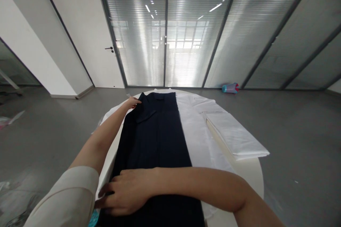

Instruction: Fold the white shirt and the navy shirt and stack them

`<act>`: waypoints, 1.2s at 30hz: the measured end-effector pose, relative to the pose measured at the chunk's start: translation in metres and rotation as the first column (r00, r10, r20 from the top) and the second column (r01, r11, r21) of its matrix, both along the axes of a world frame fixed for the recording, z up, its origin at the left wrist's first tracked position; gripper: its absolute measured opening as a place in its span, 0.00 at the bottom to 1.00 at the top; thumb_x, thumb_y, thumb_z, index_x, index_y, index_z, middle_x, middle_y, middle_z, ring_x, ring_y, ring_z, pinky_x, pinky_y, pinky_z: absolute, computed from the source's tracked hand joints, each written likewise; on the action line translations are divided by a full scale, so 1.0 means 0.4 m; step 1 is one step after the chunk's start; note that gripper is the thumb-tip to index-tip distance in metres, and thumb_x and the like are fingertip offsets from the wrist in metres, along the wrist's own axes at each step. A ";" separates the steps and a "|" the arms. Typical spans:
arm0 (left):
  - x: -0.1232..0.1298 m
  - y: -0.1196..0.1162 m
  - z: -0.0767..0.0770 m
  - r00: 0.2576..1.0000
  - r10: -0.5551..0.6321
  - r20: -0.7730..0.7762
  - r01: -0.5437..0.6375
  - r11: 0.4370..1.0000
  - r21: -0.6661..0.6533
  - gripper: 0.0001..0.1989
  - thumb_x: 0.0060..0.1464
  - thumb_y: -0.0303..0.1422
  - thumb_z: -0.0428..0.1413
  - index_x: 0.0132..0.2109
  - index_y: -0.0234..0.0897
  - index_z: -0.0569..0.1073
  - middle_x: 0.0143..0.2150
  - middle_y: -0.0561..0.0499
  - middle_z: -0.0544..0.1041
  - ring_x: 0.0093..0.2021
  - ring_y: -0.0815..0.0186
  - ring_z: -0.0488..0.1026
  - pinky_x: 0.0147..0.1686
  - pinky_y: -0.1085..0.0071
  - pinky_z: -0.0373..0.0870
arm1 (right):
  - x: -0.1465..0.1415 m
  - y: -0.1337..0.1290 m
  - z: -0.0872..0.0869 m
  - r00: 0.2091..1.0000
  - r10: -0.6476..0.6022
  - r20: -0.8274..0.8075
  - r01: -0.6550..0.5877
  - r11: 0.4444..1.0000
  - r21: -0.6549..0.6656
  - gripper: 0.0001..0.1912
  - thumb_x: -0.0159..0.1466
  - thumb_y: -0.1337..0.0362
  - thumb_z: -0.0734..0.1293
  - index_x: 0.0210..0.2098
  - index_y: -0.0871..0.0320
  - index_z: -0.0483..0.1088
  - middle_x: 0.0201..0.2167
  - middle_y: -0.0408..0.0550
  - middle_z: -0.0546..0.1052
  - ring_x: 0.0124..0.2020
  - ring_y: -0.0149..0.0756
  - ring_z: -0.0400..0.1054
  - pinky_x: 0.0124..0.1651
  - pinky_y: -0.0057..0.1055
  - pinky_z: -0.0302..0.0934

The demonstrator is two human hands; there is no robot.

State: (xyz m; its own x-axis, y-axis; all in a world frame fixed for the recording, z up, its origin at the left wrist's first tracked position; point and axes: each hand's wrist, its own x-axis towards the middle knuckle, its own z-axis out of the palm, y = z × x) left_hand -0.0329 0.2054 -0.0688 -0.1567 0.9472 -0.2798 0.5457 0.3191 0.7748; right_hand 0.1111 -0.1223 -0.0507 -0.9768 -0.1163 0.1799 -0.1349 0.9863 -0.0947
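A long navy garment (160, 138) lies lengthwise on a round white table (250, 173), with a short flap of the same cloth folded on its upper left part. At its far left corner, my left hand (133, 103) pinches the edge of the cloth. My right hand (129, 189) reaches across the near part, its fingers curled over the left edge; the cloth under those fingers is partly hidden. White cloth (195, 127) is spread beneath and to the right of the navy garment. On the right side of the table lies a folded white cloth (234, 134).
Glass partitions with blinds (186, 42) and a white door (87, 42) stand beyond the table. A blue and red item (230, 88) rests on the grey floor (298, 142) by the glass. Clear plastic (18, 202) lies at lower left.
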 end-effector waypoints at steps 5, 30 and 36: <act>-0.002 0.003 -0.013 0.999 0.021 -0.029 -0.020 0.999 0.027 0.19 0.40 0.36 0.71 0.37 0.36 0.74 0.26 0.52 0.73 0.25 0.68 0.70 0.25 0.73 0.64 | -0.048 0.020 -0.011 0.986 0.010 0.169 -0.013 1.000 0.017 0.13 0.64 0.68 0.68 0.48 0.53 0.74 0.52 0.46 0.78 0.47 0.39 0.75 0.35 0.33 0.67; 0.011 0.006 -0.014 0.998 0.034 -0.060 -0.021 0.980 0.200 0.12 0.45 0.35 0.66 0.35 0.33 0.77 0.24 0.49 0.75 0.26 0.63 0.74 0.21 0.75 0.65 | 0.119 -0.052 0.088 0.929 -0.063 -0.366 0.114 0.986 0.120 0.12 0.69 0.65 0.61 0.31 0.56 0.73 0.31 0.43 0.74 0.28 0.31 0.65 0.31 0.31 0.60; 0.107 0.039 -0.012 0.997 0.019 -0.070 0.002 0.957 0.290 0.09 0.45 0.32 0.64 0.35 0.33 0.75 0.22 0.53 0.72 0.23 0.67 0.72 0.23 0.75 0.67 | 0.215 -0.108 0.045 0.861 -0.211 -0.464 0.283 0.955 0.092 0.12 0.67 0.69 0.64 0.26 0.57 0.69 0.23 0.38 0.69 0.23 0.29 0.58 0.26 0.31 0.48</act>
State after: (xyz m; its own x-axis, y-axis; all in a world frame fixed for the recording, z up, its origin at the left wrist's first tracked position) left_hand 0.0100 0.2211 -0.0737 -0.1742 0.9845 0.0188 0.6010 0.0912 0.7940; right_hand 0.1971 -0.1655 -0.0329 -0.7975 0.0569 0.6006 0.1234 0.9899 0.0702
